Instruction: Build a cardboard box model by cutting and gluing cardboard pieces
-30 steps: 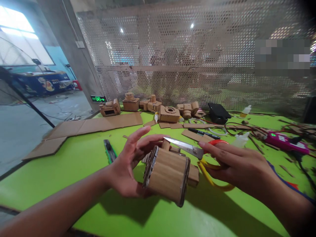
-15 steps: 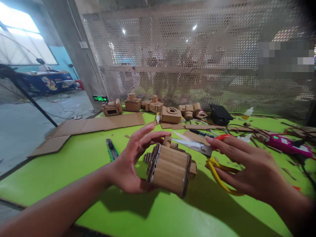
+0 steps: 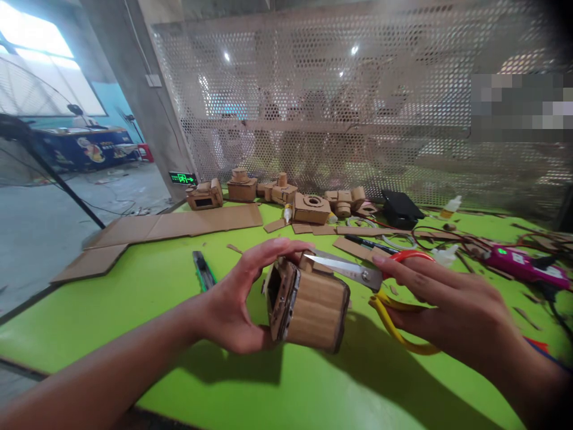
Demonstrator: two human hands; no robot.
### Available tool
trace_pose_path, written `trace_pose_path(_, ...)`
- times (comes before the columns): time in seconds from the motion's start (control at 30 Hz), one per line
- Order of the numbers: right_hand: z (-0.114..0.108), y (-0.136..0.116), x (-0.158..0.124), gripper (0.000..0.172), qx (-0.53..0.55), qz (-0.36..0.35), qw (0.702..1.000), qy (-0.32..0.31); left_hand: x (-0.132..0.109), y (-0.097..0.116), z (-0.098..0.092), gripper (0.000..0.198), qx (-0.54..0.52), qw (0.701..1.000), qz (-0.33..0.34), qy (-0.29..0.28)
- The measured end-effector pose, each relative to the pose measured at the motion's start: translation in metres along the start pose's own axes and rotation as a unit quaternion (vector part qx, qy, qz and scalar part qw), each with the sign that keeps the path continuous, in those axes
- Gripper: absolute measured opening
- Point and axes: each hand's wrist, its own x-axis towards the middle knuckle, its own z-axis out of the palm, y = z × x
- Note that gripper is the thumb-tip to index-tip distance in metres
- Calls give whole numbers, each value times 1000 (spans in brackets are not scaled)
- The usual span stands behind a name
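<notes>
My left hand [image 3: 239, 298] grips a small cardboard camera model [image 3: 308, 304] from its left side, thumb under it and fingers over the top, just above the green table [image 3: 134, 298]. My right hand [image 3: 447, 304] holds scissors [image 3: 358, 272] with red and yellow handles. Their blades are nearly closed and point left, with the tips touching the top of the model near my left fingertips.
Several finished cardboard camera models [image 3: 308, 208] line the table's back edge below a perforated metal screen. Flat cardboard sheets [image 3: 170, 230] lie at the left, a green utility knife [image 3: 203, 272] near my left wrist, a pink glue gun [image 3: 523, 266] and wires at the right.
My left fingers have closed down over the model's top and turned it, so its open end faces me more. The scissor blades have closed and come down onto the model.
</notes>
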Motion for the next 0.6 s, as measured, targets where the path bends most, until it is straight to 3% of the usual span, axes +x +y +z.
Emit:
trace_pose_path(0.33, 3, -2, -1, 44, 28, 35, 999, -8, 0, -2, 1, 119, 21, 1000, 15, 6)
trace_pose_path(0.5, 1, 1, -3, 49, 6, 15, 1000, -4, 1, -1, 1, 120, 26, 999, 18, 1)
trace_pose_path(0.6, -2, 2, -6, 49, 8, 41, 999, 3, 2, -2, 1, 121, 29, 999, 16, -1)
